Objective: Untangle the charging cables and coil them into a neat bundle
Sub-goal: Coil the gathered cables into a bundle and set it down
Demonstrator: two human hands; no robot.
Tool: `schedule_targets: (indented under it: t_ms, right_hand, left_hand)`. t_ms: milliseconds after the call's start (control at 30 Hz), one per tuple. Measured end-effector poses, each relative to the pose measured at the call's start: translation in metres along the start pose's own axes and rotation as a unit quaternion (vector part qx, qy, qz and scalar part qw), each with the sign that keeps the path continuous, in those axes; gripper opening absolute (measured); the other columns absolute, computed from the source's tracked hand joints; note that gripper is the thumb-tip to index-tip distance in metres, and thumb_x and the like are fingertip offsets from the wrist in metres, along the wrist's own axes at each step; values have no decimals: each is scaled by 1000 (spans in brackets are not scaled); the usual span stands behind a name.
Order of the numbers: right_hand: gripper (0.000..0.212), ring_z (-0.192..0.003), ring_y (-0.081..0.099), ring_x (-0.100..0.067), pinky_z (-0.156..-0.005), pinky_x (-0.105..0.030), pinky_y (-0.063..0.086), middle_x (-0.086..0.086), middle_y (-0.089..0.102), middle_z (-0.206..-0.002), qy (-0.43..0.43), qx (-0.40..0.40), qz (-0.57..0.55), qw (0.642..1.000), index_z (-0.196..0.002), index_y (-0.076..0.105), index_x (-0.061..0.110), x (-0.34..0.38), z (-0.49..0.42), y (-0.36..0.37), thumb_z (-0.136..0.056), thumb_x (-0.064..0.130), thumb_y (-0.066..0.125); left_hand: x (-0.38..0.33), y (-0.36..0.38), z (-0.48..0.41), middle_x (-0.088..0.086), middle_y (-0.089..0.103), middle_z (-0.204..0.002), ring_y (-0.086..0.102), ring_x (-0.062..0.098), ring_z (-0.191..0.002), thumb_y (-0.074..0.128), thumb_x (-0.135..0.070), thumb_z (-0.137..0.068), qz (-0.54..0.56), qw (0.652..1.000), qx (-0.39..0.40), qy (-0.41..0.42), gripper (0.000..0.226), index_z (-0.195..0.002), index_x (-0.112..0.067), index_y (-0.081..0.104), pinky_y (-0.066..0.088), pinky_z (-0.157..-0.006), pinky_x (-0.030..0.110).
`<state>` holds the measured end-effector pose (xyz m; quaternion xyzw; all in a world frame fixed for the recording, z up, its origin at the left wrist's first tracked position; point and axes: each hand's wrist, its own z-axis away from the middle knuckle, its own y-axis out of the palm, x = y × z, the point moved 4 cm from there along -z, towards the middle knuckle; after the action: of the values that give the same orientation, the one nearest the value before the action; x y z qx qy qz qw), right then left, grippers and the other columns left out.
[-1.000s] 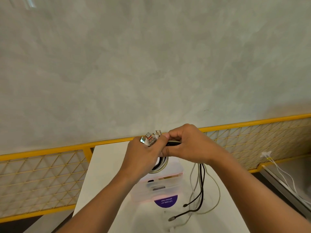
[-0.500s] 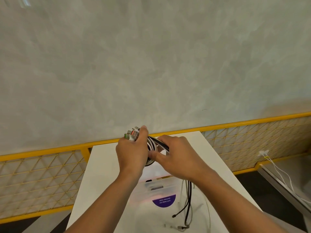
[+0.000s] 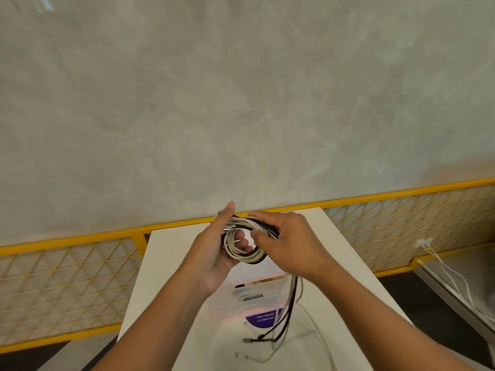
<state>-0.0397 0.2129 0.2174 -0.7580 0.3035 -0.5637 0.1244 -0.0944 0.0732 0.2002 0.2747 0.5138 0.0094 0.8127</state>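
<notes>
A coil of white and black charging cables (image 3: 245, 253) hangs in the air above a white table (image 3: 166, 258). My left hand (image 3: 214, 253) holds the coil from the left, its fingers through the loop and metal plugs under the thumb. My right hand (image 3: 289, 245) grips the strands on the coil's right side. The loose cable tails (image 3: 288, 314) drop from under my right hand, and their plug ends lie on the table near the front.
A clear plastic box (image 3: 249, 298) with a purple sticker (image 3: 263, 318) sits on the table below my hands. A yellow mesh railing (image 3: 67, 279) runs behind the table under a grey wall. White wires (image 3: 450, 271) trail from a socket at the right.
The coil has turned, so that its open loop now faces me. My left hand has opened its palm upward, and the hanging tails have shortened.
</notes>
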Motion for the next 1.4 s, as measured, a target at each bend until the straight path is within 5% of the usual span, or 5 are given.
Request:
schedule_targets:
  t_ms: [200, 467, 700, 900, 1400]
  right_hand:
    - [21, -77, 64, -11, -73, -26, 49, 5, 74, -87, 2, 151, 92, 984, -109, 76, 27, -12, -2, -14, -93, 18, 66]
    - [20, -79, 63, 6, -71, -7, 43, 16, 73, -91, -47, 268, 107, 956, -108, 77, 20, 9, 3, 5, -91, 12, 70]
    - [12, -70, 65, -5, -65, -18, 47, 11, 76, -79, -47, 205, 69, 975, -94, 79, 21, 7, 4, -7, -87, 13, 74]
    - [16, -71, 68, -14, -69, -35, 56, 6, 75, -77, -34, 97, 53, 993, -89, 80, 22, 1, -1, -11, -77, 32, 86]
    - [29, -53, 50, -1, -57, -11, 40, 9, 59, -58, 23, 32, -18, 999, -77, 77, 15, -8, 2, -39, -97, 32, 64]
  left_hand:
    - [-30, -27, 0, 1, 75, -107, 69, 19, -104, 72, -64, -65, -269, 953, -56, 126, 66, -115, -21, 64, 54, -93, 41]
    - [-13, 22, 9, -5, 74, -95, 69, 12, -94, 25, -87, -78, -539, 825, 150, 85, 77, -103, -28, 69, 50, -100, 39]
    - [9, 24, 9, 6, 57, -59, 51, 13, -49, 14, -81, -84, -487, 863, 137, 21, 80, -61, -28, 70, 50, -55, 20]
    - [8, 17, 5, 0, 45, -46, 46, 14, -43, 30, -78, -87, -416, 906, 58, 46, 78, -62, -10, 58, 47, -59, 28]
    - [-1, 2, -2, -1, 34, -46, 28, 15, -44, 47, -26, -94, -227, 968, -105, 32, 34, -63, -13, 49, 30, -49, 28]
